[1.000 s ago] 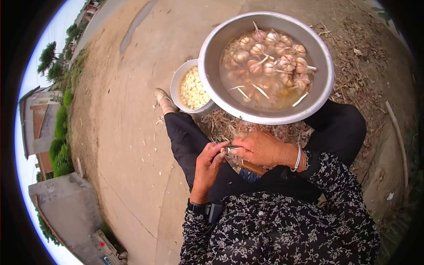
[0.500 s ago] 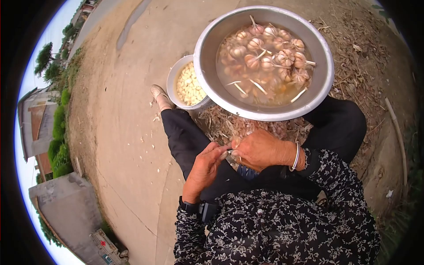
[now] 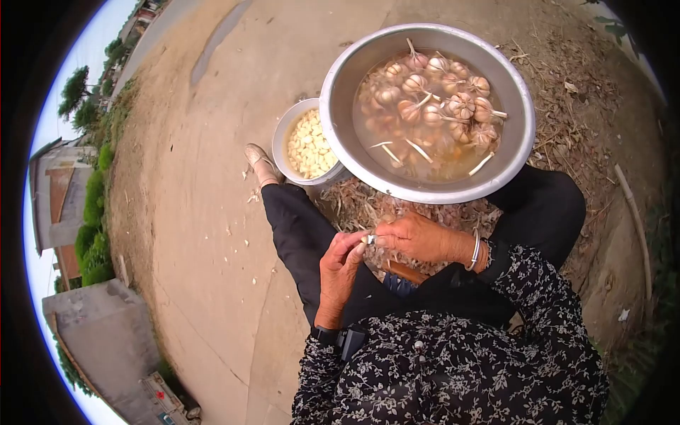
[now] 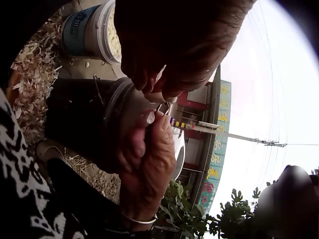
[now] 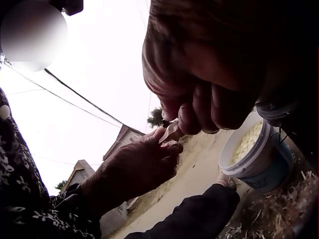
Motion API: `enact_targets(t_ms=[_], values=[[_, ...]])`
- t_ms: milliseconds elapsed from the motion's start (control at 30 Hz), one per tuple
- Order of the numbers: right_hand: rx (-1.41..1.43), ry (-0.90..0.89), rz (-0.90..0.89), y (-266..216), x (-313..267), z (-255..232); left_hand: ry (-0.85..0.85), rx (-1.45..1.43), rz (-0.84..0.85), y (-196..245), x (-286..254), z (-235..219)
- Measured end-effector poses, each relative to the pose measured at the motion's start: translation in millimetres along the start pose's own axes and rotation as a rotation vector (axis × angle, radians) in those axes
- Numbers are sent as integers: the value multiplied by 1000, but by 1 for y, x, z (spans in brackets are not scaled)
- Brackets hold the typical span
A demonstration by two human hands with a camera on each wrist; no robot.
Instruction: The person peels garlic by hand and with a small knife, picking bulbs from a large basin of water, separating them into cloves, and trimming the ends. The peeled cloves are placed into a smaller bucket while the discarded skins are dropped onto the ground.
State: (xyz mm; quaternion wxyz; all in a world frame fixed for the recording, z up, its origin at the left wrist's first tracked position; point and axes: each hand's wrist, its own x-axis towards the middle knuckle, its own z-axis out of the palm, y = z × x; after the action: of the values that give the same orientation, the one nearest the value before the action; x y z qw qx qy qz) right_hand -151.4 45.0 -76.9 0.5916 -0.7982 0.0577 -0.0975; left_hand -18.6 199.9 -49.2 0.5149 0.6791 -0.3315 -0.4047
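Note:
In the head view my left hand [image 3: 340, 273] pinches a small pale garlic clove [image 3: 365, 239] between thumb and fingertips. Facing it, my right hand [image 3: 419, 237], with a silver bangle at the wrist, grips a small shiny metal tool [image 3: 372, 239] right at the clove. The left wrist view shows that tool as a thin metal loop [image 4: 163, 107] between both hands' fingertips; its exact kind I cannot tell. Just beyond the hands stands a wide metal basin [image 3: 329, 134] of murky water with garlic bulbs [image 3: 460, 105] and loose stalks in it.
A white bucket [image 3: 280, 134] of peeled garlic cloves [image 3: 309, 145] stands left of the basin, beside a shoe [image 3: 262, 163]. Dry garlic skins [image 3: 361, 202] cover the ground under the hands. A brown wooden piece [image 3: 406, 272] shows between the legs. A stick [image 3: 637, 227] lies at right.
Half a second ago the fingertips were closer together, with the wooden piece largely hidden. Now the left hand is more upright and the pale clove and metal show between the hands. The head view has shifted slightly.

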Motion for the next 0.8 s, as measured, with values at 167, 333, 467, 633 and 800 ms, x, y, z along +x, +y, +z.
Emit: enact_targets(t_ms=[167,333,467,633,800], values=[[-33,97,-107,6,-1,10,17,-655,-268,-12,3,7],[-137,-45,184,2,-5,-3,45,-893,-288,-20,8,6],[-336,-25,140,4,-8,0,67,-932,-291,-25,8,5],[-400,24,154,-16,-5,0,85,-892,-318,-20,9,7],[-522,-60,65,-23,-7,-2,75,-829,-313,-19,10,9]])
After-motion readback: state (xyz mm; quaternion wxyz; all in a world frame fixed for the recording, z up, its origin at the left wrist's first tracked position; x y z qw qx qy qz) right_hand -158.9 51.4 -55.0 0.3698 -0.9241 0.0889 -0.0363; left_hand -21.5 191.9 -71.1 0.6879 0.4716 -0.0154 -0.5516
